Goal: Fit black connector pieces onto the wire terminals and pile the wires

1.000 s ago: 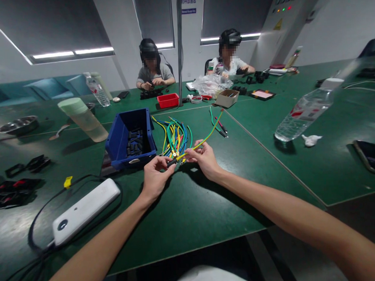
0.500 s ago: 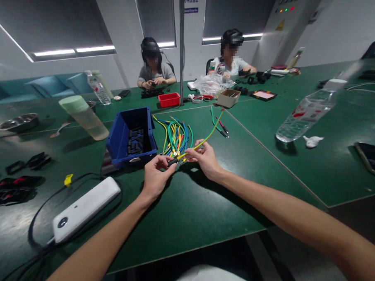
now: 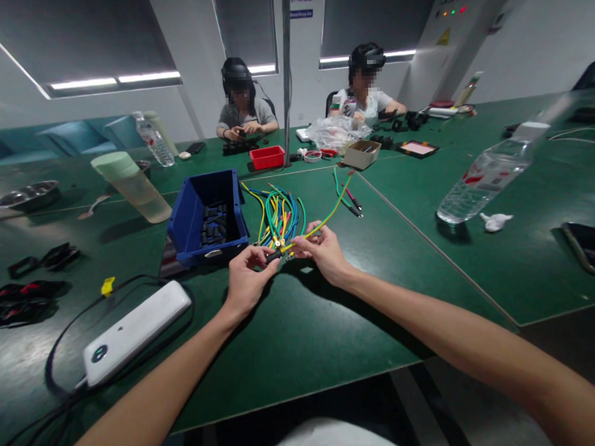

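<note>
Between thumb and fingers, my left hand (image 3: 250, 277) pinches a short black sleeve (image 3: 273, 255). My right hand (image 3: 324, 251) is closed on a yellow-green wire (image 3: 334, 210), whose near end meets the sleeve; how far it sits inside is hidden by my fingers. The wire's free end curves up and away to the right. Just beyond my hands lies a bundle of coloured wires (image 3: 280, 214) with metal ring ends. A blue bin (image 3: 184, 224) left of the bundle holds several black sleeves (image 3: 215, 223). Farther right lie a few wires with dark sleeves (image 3: 352, 209).
A white power bank (image 3: 137, 332) with black cables lies at the left front. A green-lidded bottle (image 3: 133, 187) stands behind it, and a water bottle (image 3: 490, 175) stands at right. A metal pole (image 3: 286, 79) rises beside a red tray (image 3: 268, 158). Two people sit across the table.
Both hands keep nearly the same pose, with the sleeve and wire held together. The whole view has shifted very slightly.
</note>
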Action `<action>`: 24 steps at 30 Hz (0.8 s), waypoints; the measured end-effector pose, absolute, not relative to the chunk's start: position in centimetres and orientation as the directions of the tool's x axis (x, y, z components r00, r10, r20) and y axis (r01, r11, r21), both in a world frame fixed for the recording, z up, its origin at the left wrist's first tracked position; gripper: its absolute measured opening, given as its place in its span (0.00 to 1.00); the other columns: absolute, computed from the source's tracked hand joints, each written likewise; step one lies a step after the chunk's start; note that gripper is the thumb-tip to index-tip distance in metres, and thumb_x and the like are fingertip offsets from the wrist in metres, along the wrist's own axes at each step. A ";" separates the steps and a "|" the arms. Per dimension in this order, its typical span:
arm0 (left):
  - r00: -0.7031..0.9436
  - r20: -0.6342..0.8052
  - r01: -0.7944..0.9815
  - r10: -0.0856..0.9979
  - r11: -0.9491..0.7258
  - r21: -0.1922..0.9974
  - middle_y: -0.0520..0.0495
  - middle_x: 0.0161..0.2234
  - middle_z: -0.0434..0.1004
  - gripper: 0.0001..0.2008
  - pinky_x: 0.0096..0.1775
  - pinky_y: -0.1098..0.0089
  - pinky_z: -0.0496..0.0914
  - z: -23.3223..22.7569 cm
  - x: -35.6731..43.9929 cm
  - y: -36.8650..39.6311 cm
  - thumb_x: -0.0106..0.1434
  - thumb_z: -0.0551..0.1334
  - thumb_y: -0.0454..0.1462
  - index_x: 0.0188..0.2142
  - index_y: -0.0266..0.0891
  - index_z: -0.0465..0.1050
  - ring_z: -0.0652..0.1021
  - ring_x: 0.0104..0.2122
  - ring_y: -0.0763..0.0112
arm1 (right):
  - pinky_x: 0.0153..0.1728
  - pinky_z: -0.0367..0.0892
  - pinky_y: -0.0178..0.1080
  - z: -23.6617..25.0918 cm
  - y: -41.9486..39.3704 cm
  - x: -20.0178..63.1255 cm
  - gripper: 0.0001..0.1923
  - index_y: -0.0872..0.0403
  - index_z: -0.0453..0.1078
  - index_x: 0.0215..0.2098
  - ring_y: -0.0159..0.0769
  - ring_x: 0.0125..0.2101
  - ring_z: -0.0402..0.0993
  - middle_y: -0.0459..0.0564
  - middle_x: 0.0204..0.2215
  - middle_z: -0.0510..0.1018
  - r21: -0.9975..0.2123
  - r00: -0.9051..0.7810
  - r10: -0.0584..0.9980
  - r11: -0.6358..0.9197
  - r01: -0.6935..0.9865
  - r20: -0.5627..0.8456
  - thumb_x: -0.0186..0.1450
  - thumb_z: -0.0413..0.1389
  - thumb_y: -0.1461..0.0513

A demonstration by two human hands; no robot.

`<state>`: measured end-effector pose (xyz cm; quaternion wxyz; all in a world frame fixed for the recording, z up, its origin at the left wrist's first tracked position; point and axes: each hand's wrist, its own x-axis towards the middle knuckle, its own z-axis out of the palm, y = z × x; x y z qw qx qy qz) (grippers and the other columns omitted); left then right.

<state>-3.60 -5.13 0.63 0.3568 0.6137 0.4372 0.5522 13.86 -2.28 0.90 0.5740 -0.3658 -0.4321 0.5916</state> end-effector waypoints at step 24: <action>0.032 0.340 0.177 0.940 -0.340 0.923 0.48 0.34 0.74 0.11 0.40 0.69 0.68 0.5 -3.6 -5.1 0.53 0.67 0.37 0.27 0.38 0.64 0.74 0.36 0.70 | 0.26 0.72 0.35 0.5 -2.3 13.7 0.23 0.50 0.56 0.32 0.34 0.26 0.78 0.41 0.24 0.76 -0.931 -0.109 0.993 -0.002 -0.366 0.041 0.50 0.66 0.57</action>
